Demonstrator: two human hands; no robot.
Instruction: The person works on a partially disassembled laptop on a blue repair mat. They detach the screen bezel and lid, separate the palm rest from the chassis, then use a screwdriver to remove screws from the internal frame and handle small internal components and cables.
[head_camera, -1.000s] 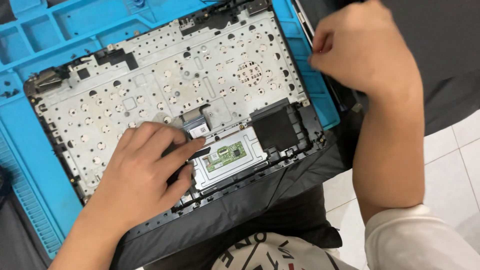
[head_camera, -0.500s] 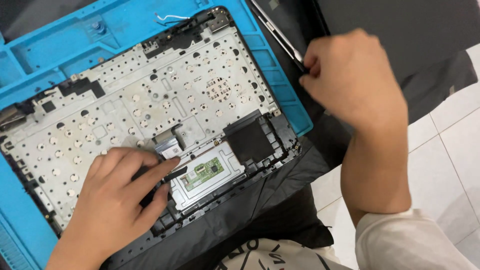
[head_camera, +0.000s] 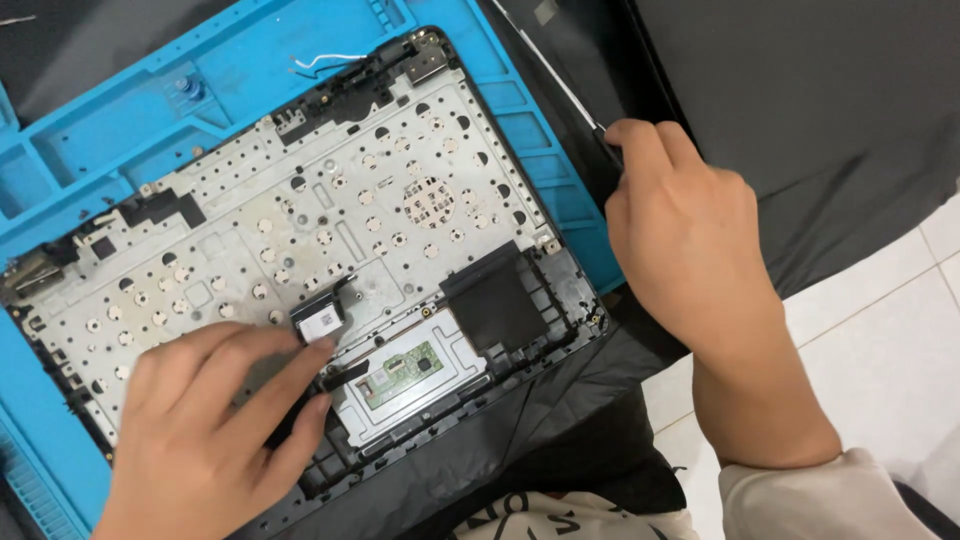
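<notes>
Cloth (head_camera: 820, 120): big dark grey sheet, behind and to the outer side of the right hand, over the table's far right.
Mat (head_camera: 120, 130): blue repair mat w/ moulded trays, runs far-left of both hands; its near-left edge passes under the left wrist.
Laptop shell (head_camera: 330, 200): opened lower case w/ silver keyboard backplate full of round holes, lies on the mat, tilted; spans from under the left hand up toward the right hand.
Floor (head_camera: 880, 350): white tiles, below and outward of the right forearm.
Lid panel (head_camera: 560, 70): dark flat panel w/ a thin pale edge strip, just ahead of the right hand, partly over the mat's right side.
Right hand (head_camera: 685, 235): curled into a loose fist, fingertips pinched together at the lid panel's edge; prob. gripping a thin tool or the edge itself, view too poor to say which.
Left hand (head_camera: 215, 430): flat on the backplate, fingers spread slightly apart, not clamped on anything; index tip touches the connector.
Black pad (head_camera: 495, 295): dark square patch, between the two hands, nearer the left.
Touchpad board (head_camera: 405, 370): small green circuit on a silver plate, just right of the left fingertips.
Connector (head_camera: 320, 320): small pale tab w/ black ribbon end, at the left index tip, on the backplate.
</notes>
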